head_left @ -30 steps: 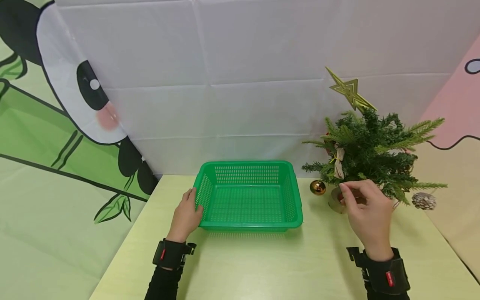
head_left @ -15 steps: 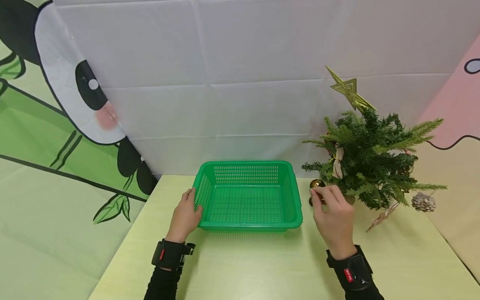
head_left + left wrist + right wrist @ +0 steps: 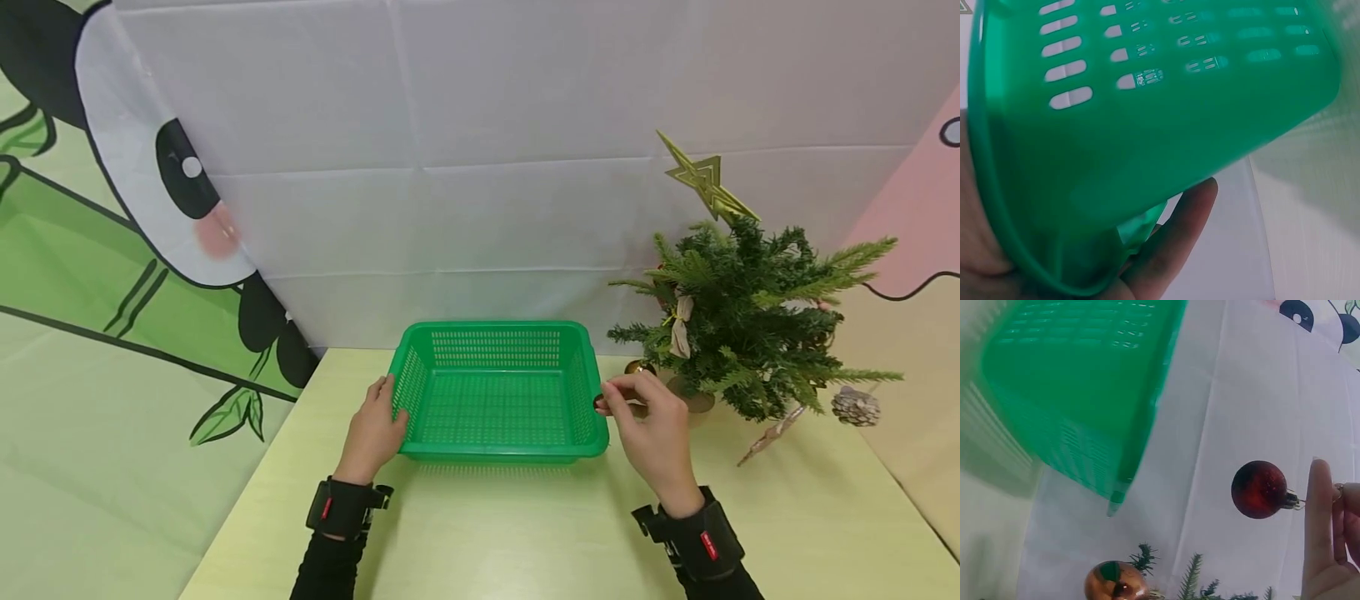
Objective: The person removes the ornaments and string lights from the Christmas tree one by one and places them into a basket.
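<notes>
My left hand [image 3: 371, 432] grips the left rim of a green perforated plastic basket [image 3: 498, 451]; in the left wrist view its fingers [image 3: 1175, 240] curl round the basket's edge. My right hand [image 3: 654, 433] is beside the basket's right rim. Between thumb and fingertips it pinches the thin loop of a dark red Christmas ball [image 3: 1259, 489]. In the head view the ball [image 3: 599, 402] is small and partly covered by the hand. No objects lie inside the basket.
A small Christmas tree [image 3: 750, 317] with a gold star [image 3: 705, 177] stands right of the basket. A copper-gold ball [image 3: 1115, 582], a whitish pine cone [image 3: 856, 407] and a pinkish ornament [image 3: 772, 435] hang low on it. A pale cloth [image 3: 420, 225] backs the table [image 3: 510, 533].
My right hand has moved left from the tree's base to the basket's right rim, carrying the red Christmas ball. My left hand has stayed on the basket.
</notes>
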`<state>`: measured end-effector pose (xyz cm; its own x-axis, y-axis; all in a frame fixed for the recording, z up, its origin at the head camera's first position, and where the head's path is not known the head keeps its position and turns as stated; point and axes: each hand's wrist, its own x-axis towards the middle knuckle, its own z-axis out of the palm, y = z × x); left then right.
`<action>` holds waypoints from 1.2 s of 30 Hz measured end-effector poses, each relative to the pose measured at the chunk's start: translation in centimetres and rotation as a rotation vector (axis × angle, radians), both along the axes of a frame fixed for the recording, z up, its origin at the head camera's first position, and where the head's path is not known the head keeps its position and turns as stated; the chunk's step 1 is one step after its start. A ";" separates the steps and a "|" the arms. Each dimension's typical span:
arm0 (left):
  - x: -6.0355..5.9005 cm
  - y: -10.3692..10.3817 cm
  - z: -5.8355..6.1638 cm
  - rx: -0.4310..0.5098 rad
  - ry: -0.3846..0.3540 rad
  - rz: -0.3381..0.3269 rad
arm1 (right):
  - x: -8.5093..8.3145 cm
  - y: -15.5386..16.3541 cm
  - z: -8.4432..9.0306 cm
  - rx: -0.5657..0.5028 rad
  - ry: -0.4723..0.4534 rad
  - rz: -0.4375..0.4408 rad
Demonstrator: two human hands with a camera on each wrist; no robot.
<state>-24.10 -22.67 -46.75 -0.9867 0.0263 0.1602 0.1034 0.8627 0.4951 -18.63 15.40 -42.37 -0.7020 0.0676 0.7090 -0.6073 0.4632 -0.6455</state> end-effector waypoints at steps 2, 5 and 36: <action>0.0 0.0 0.0 -0.007 -0.004 0.001 | -0.2 -0.1 -0.3 -0.024 -0.056 0.037; -0.1 0.0 -0.1 -0.011 -0.004 0.002 | -0.6 -0.3 -0.7 -0.026 -0.123 0.071; -0.2 0.0 -0.1 0.013 -0.021 0.010 | -3.1 -4.0 -4.2 0.631 -0.360 0.176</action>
